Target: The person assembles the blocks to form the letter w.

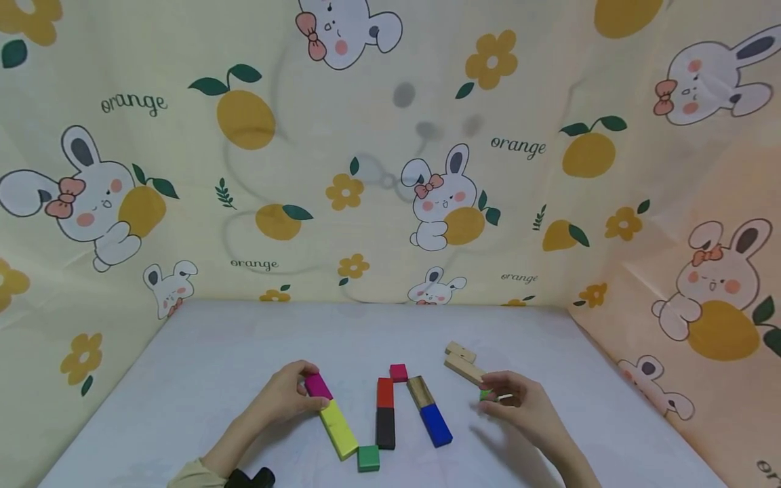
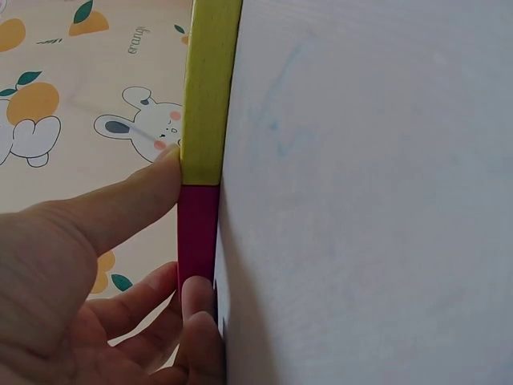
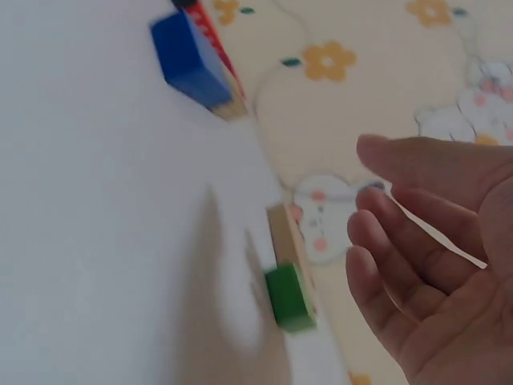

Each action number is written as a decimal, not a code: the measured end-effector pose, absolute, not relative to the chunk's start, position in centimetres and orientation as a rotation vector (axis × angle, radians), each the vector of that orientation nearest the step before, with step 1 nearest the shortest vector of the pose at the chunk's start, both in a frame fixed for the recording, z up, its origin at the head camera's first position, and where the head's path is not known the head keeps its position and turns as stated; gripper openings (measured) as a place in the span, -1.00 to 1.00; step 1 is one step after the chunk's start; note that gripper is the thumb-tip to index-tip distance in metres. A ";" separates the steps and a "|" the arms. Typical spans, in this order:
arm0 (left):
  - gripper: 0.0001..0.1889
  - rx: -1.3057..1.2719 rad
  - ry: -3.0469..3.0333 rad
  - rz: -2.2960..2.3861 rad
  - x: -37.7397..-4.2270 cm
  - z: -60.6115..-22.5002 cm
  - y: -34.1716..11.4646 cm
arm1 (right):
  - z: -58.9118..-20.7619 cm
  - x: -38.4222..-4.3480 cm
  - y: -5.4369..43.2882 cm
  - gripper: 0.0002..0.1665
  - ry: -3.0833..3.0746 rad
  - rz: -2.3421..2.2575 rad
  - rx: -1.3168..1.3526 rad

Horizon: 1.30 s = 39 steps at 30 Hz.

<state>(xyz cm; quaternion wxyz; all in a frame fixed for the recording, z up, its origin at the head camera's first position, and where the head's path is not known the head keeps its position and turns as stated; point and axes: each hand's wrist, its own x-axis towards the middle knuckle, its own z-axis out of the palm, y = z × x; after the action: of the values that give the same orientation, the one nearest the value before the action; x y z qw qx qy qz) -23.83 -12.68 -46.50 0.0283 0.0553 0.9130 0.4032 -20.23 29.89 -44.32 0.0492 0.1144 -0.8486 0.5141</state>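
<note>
My left hand (image 1: 277, 398) holds a magenta wooden block (image 1: 317, 385), which lies end to end with a yellow block (image 1: 339, 429). In the left wrist view the thumb touches the yellow block (image 2: 206, 104) near the seam, and the fingers curl at the magenta block (image 2: 197, 233). My right hand (image 1: 527, 410) hovers by a green block (image 1: 485, 394), partly hidden in the head view. Its fingers are loosely bent and hold nothing in the right wrist view, apart from the green block (image 3: 290, 298). A plain wood block (image 1: 462, 369) adjoins that green one.
Between the hands, a green block (image 1: 369, 459), black block (image 1: 386, 428), orange-red block (image 1: 385, 392), red block (image 1: 398, 373), plain block (image 1: 419, 390) and blue block (image 1: 436, 425) form a zigzag. Another plain block (image 1: 460, 351) lies farther back. A patterned cloth (image 1: 378, 224) stands behind the table.
</note>
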 end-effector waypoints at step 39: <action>-0.35 0.145 2.809 1.248 -23.8 -46.5 -12.6 | -46.1 -21.6 32.5 -0.30 -2.724 1.518 -0.021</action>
<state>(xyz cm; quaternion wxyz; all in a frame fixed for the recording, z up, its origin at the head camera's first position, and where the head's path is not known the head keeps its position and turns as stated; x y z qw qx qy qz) -23.84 -12.63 -46.53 0.0322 0.0470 0.9124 0.4053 -21.63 32.46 -46.06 0.0116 -0.0067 -0.8735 0.4867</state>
